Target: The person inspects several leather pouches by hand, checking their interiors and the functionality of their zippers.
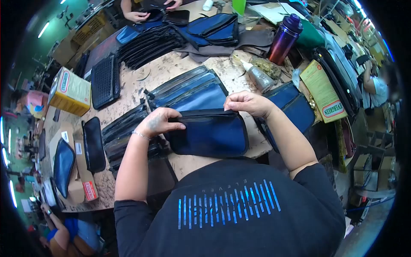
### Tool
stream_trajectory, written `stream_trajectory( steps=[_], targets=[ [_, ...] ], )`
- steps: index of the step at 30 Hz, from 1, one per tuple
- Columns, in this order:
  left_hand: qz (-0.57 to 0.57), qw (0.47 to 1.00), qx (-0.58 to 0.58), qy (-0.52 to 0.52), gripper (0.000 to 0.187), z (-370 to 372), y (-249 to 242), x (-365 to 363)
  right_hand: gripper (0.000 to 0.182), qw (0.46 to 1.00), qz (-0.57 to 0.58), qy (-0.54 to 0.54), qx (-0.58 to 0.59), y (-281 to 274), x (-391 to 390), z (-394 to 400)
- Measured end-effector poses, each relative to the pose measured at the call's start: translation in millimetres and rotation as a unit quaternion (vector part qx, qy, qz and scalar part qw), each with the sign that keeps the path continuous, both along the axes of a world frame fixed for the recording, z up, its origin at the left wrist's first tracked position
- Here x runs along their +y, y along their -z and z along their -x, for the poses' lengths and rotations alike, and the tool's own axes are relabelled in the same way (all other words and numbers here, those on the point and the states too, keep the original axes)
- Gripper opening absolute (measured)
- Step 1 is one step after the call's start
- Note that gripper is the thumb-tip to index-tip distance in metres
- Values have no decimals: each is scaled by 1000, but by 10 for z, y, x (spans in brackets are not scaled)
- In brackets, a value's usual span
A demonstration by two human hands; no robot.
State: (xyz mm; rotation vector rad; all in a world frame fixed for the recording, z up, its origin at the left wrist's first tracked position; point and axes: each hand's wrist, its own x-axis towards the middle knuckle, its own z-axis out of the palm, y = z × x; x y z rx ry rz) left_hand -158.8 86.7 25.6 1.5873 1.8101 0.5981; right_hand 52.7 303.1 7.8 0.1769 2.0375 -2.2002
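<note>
Close to my body I hold a dark blue pouch (207, 135) with black bound edges. My left hand (158, 123) grips its upper left corner, thumb lying across the front. At the upper right edge my right hand (248, 104) is closed in a pinch on the black border. The fingertips behind the pouch are hidden. Just beyond it lies a stack of blue panels with black strips (190, 90). More black-edged pieces (126, 132) lie fanned beside my left hand, and another blue pouch (291, 107) is by my right forearm.
A purple-red bottle (286, 39), a nozzle bottle (259, 77) and a yellow Evergreen tin (324, 91) stand to the right. Another tin (69, 91) and a black woven panel (105, 81) are at left. Across the table, another person's hands (137, 16) hold dark pieces.
</note>
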Motion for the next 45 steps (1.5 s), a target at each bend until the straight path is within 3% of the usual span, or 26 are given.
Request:
stream_trajectory(
  steps=[4, 8, 9, 11, 12, 13, 15, 17, 19, 21, 22, 23, 25, 28, 32, 34, 45],
  targets=[
    [-57, 992, 80, -85, 25, -219, -144, -251, 19, 993, -103, -51, -2, 6, 0, -28],
    [-62, 977, 24, -205, 23, -508, -139, -553, 17, 987, -148, -65, -8, 46, -92, 92],
    [-57, 976, 24, -210, 23, -505, -102, -562, 16, 980, -166, -76, 75, 106, -97, 147],
    [-49, 974, 120, -183, 21, -448, -48, -488, 15, 986, -145, -75, 15, 113, -68, 192],
    [50, 975, 141, -165, 30, -456, -161, -392, 13, 987, -140, -78, 7, 145, -50, 229],
    [47, 975, 142, -166, 30, -461, -160, -318, 13, 986, -144, -78, 9, 156, -37, 239],
    [46, 953, 277, -114, 32, -451, -122, -176, 11, 990, -103, 3, -95, 149, -22, 229],
    [17, 952, 296, -79, 36, -357, 42, 9, 9, 991, -105, 18, -82, 162, -17, 195],
    [-101, 986, 129, -15, 35, -332, 99, 286, 8, 993, -112, 27, -36, 217, -30, 162],
    [105, 994, -15, -26, 38, -345, -50, 609, 8, 994, -102, 33, -30, 281, -19, 159],
    [176, 973, -104, -106, 36, -428, -102, 672, 9, 995, -92, 38, -22, 292, -3, 155],
    [176, 974, -103, -101, 36, -408, -61, 720, 9, 995, -92, 43, -22, 296, 13, 148],
    [272, 934, -212, -88, 27, -336, 136, 810, 11, 990, -130, 44, -22, 300, 9, 129],
    [243, 928, -277, -51, 19, -322, 297, 800, 11, 991, -123, 50, -19, 328, 5, 110],
    [247, 933, -254, -58, 16, -369, 163, 778, 11, 994, -97, 58, -12, 345, -7, 115],
    [131, 971, -197, -19, 18, -391, 207, 759, 12, 993, -102, 63, -14, 342, -20, 109],
    [55, 997, -38, 30, 21, -471, 181, 726, 15, 986, -153, 72, 1, 397, -59, 25]
  ],
)
